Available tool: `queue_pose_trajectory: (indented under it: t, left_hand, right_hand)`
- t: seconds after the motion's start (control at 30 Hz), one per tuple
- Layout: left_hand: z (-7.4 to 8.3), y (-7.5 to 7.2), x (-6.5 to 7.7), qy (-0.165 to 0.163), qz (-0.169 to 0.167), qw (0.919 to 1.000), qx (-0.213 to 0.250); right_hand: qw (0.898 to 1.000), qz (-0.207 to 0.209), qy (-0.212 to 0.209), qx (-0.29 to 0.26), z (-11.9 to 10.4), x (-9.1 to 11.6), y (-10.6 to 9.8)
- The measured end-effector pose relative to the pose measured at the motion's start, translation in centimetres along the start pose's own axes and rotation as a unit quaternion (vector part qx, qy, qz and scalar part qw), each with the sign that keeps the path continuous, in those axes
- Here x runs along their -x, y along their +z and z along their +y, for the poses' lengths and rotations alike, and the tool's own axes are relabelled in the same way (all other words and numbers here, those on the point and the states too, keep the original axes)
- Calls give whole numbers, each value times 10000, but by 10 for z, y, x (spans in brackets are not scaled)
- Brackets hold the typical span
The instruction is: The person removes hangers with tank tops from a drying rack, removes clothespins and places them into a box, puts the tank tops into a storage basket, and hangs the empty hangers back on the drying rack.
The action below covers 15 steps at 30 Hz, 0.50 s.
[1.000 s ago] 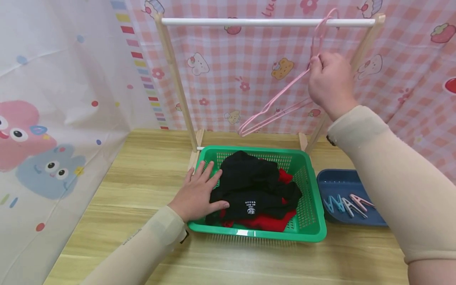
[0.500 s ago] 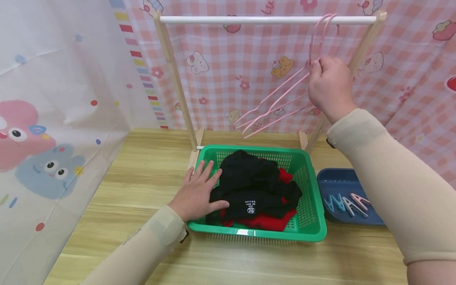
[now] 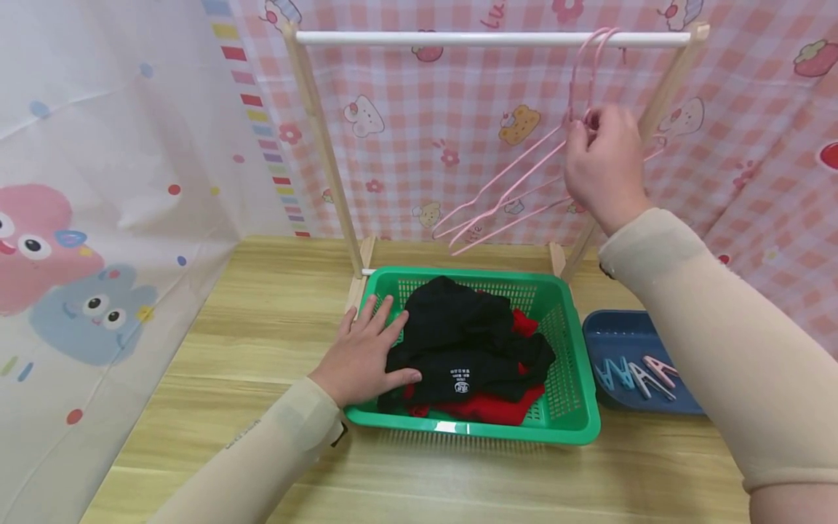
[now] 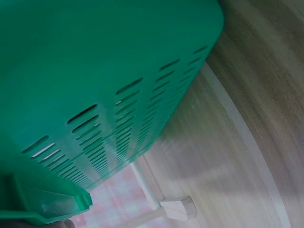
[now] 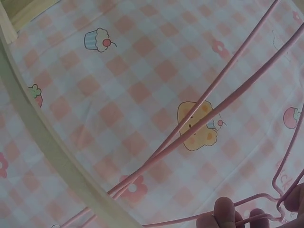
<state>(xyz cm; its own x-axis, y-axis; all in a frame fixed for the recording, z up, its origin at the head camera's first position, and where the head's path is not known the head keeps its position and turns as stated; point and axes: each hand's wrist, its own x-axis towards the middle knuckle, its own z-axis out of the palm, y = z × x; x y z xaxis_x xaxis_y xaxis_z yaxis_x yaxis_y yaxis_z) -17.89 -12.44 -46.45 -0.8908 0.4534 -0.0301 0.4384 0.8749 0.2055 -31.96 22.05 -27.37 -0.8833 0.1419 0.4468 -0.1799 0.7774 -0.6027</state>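
Two pink wire hangers (image 3: 535,171) hang side by side by their hooks from the white rod (image 3: 445,38), near its right end. My right hand (image 3: 609,164) holds hanger wire just below the hooks between thumb and curled fingers (image 5: 223,212). The left hand (image 3: 362,360) lies with fingers spread over the left rim of a green basket (image 3: 583,429). Its thumb touches a black garment (image 3: 458,327) inside, which has a small white print. Red cloth (image 3: 500,409) shows beneath the black. In the left wrist view, the slotted basket wall (image 4: 104,128) fills much of the picture.
A wooden-legged rack (image 3: 321,131) stands behind the basket, before a pink checked curtain (image 3: 406,167). To the right, a blue tray (image 3: 615,327) holds several clothes pegs (image 3: 644,378), partly behind the right forearm. Everything stands on a wood-grain tabletop (image 3: 262,313).
The two hangers, close together a second ago, now hang slightly apart with both hooks over the rod. My right hand's fingers have loosened a little. The left hand has stayed put.
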Motion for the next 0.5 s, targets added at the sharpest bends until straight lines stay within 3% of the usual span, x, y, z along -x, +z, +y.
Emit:
queue_pose_trajectory:
  t: [0.5]
  left_hand:
    - [0, -2, -1, -49, -80, 9999, -37]
  right_hand:
    - [9996, -102, 106, -230, 6, 10, 1]
